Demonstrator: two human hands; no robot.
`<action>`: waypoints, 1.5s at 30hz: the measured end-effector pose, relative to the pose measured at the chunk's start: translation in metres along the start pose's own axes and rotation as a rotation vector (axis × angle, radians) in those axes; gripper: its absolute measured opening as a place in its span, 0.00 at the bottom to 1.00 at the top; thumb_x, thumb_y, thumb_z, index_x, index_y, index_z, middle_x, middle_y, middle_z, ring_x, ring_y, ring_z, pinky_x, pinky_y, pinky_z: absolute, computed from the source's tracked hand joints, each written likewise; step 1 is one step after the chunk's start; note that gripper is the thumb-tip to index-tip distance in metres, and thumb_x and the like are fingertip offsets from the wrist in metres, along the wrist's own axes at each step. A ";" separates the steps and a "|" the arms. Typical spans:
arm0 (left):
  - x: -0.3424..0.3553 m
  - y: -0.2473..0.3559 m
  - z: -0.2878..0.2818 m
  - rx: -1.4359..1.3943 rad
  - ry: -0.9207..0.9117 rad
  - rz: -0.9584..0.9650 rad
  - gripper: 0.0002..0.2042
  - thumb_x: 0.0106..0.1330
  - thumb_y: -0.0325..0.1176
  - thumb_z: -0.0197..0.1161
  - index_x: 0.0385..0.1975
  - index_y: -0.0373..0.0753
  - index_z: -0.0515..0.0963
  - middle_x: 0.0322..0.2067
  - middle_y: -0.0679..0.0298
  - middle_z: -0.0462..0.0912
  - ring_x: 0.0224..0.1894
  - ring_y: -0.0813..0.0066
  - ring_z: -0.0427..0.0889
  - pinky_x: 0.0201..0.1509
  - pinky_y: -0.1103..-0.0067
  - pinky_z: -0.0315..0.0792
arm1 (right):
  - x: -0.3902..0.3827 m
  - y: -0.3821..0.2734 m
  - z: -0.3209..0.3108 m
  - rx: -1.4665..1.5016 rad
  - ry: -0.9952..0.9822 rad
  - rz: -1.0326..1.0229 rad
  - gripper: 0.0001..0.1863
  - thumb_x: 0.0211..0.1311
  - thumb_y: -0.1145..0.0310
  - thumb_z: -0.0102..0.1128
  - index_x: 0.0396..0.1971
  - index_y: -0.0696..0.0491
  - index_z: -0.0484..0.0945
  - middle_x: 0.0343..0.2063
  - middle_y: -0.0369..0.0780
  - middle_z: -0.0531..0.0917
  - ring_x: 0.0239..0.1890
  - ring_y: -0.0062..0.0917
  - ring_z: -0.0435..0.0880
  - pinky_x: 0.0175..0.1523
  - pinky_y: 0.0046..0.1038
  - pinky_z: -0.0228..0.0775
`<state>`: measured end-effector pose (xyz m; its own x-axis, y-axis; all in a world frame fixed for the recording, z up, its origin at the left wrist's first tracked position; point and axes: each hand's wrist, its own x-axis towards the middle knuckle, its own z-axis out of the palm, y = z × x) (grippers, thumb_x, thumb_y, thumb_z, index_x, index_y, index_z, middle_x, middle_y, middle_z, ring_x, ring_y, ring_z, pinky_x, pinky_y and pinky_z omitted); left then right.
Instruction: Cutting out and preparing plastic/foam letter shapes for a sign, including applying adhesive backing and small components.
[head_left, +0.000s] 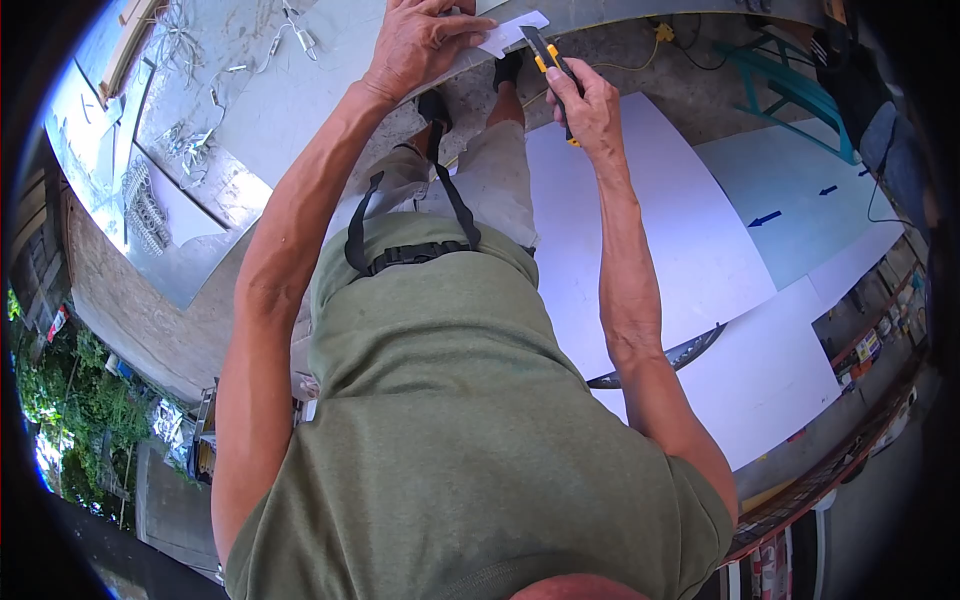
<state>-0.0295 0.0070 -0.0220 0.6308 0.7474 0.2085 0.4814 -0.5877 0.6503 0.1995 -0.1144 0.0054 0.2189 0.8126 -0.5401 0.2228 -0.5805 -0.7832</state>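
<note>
Utility knife (543,52): one, black with yellow parts, held in the right hand, its blade end pointing up at the white strip and overlapping its near edge in view; contact cannot be told.
White strip (520,32): one small flat piece at the near edge of the worktop, between the two hands.
Right hand (588,108): fingers wrapped closed around the knife handle, thumb along its upper side.
Left hand (430,38): fingers bent, fingertips touching the left end of the white strip; whether they pinch it or only press on it cannot be told.
Worktop (290,110): one, pale grey, bending across the top and left of view.
Wire on the left: one spiral coil (146,208), with loose wires nearby.
Shoes: two, dark, below the worktop edge.
Waist buckle (415,254): one, black, on a strap over the green shirt (440,400).
Large white sheets: at least two, one beyond the right forearm (650,220), one lower (745,385).
Pale green sheet (790,245): one, right of the upper white sheet, bearing three blue arrows.
Teal stand (800,105): one, beyond the green sheet.
Yellow plug (663,33): one, on the floor with a cable.
</note>
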 end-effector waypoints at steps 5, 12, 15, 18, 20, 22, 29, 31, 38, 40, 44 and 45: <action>0.005 0.003 0.001 0.001 -0.001 -0.006 0.08 0.56 0.37 0.74 0.36 0.53 0.89 0.38 0.71 0.81 0.45 0.67 0.76 0.49 0.64 0.66 | 0.002 0.015 0.007 -0.177 0.023 -0.071 0.18 0.69 0.59 0.59 0.46 0.59 0.83 0.23 0.40 0.85 0.26 0.25 0.84 0.34 0.31 0.75; 0.004 0.003 0.001 0.017 -0.007 -0.007 0.09 0.54 0.38 0.75 0.36 0.54 0.89 0.39 0.71 0.81 0.45 0.66 0.76 0.48 0.64 0.66 | -0.004 0.011 0.012 -0.134 -0.010 -0.022 0.16 0.70 0.59 0.59 0.43 0.57 0.84 0.21 0.39 0.84 0.25 0.25 0.83 0.33 0.31 0.74; 0.005 0.004 0.001 0.022 0.002 -0.002 0.09 0.54 0.37 0.75 0.36 0.54 0.89 0.39 0.71 0.81 0.45 0.66 0.76 0.48 0.64 0.66 | -0.002 0.011 0.010 -0.154 -0.036 -0.016 0.16 0.70 0.58 0.59 0.41 0.57 0.84 0.21 0.39 0.84 0.25 0.24 0.83 0.32 0.30 0.73; 0.003 0.004 0.003 0.017 0.011 0.001 0.09 0.54 0.37 0.75 0.36 0.54 0.89 0.39 0.71 0.81 0.45 0.66 0.75 0.48 0.64 0.66 | -0.005 0.010 0.011 -0.146 -0.077 -0.046 0.16 0.70 0.58 0.59 0.40 0.57 0.84 0.21 0.38 0.84 0.24 0.24 0.82 0.32 0.30 0.73; 0.003 0.003 0.002 0.018 0.009 0.001 0.09 0.54 0.37 0.75 0.36 0.54 0.89 0.39 0.72 0.81 0.45 0.66 0.75 0.48 0.64 0.65 | -0.008 0.010 0.012 -0.104 -0.045 -0.044 0.16 0.70 0.58 0.59 0.41 0.57 0.83 0.20 0.38 0.83 0.24 0.24 0.82 0.32 0.30 0.73; 0.004 0.002 0.002 0.022 -0.001 0.006 0.09 0.54 0.37 0.75 0.36 0.54 0.89 0.39 0.72 0.81 0.45 0.66 0.75 0.48 0.64 0.65 | -0.006 0.010 0.013 -0.103 -0.014 -0.042 0.16 0.70 0.58 0.59 0.40 0.57 0.83 0.20 0.38 0.83 0.24 0.24 0.82 0.32 0.31 0.73; 0.004 0.004 0.003 0.029 -0.006 -0.007 0.09 0.55 0.37 0.74 0.36 0.54 0.89 0.40 0.71 0.81 0.46 0.66 0.75 0.48 0.63 0.65 | -0.008 0.009 0.016 -0.185 -0.011 -0.056 0.16 0.71 0.59 0.58 0.40 0.57 0.82 0.20 0.41 0.83 0.24 0.30 0.83 0.32 0.34 0.72; 0.003 0.003 0.003 0.044 0.004 0.010 0.09 0.55 0.37 0.74 0.36 0.54 0.89 0.40 0.71 0.80 0.46 0.66 0.75 0.48 0.63 0.65 | -0.008 0.006 0.016 -0.198 -0.010 -0.063 0.15 0.70 0.59 0.59 0.41 0.57 0.82 0.20 0.41 0.82 0.24 0.30 0.82 0.33 0.34 0.72; 0.002 0.002 0.004 0.056 -0.008 -0.002 0.09 0.54 0.37 0.75 0.36 0.54 0.89 0.40 0.72 0.80 0.46 0.66 0.75 0.48 0.63 0.66 | -0.006 0.004 0.012 -0.262 -0.032 -0.094 0.16 0.70 0.58 0.59 0.43 0.56 0.83 0.22 0.45 0.84 0.26 0.35 0.84 0.34 0.36 0.73; 0.002 0.001 0.004 0.060 -0.005 0.008 0.09 0.54 0.37 0.75 0.36 0.54 0.89 0.39 0.72 0.80 0.46 0.66 0.75 0.48 0.63 0.66 | -0.004 0.004 0.010 -0.301 -0.024 -0.104 0.16 0.70 0.57 0.59 0.44 0.55 0.83 0.23 0.45 0.84 0.27 0.36 0.85 0.35 0.37 0.73; 0.002 0.001 0.003 0.065 -0.006 0.000 0.09 0.54 0.37 0.75 0.36 0.54 0.89 0.39 0.72 0.80 0.46 0.67 0.75 0.47 0.63 0.66 | -0.003 0.005 0.008 -0.334 -0.034 -0.120 0.17 0.69 0.57 0.59 0.44 0.54 0.83 0.25 0.46 0.86 0.29 0.38 0.86 0.37 0.38 0.74; 0.002 0.001 0.003 0.061 -0.002 0.001 0.09 0.54 0.37 0.75 0.36 0.54 0.89 0.39 0.72 0.80 0.46 0.67 0.75 0.47 0.63 0.66 | -0.002 0.006 0.006 -0.335 -0.035 -0.121 0.17 0.69 0.57 0.59 0.44 0.54 0.83 0.25 0.46 0.86 0.29 0.38 0.86 0.37 0.38 0.74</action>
<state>-0.0263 0.0068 -0.0231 0.6325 0.7462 0.2077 0.5166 -0.6063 0.6046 0.1944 -0.1186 -0.0003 0.1402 0.8744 -0.4645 0.5453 -0.4598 -0.7009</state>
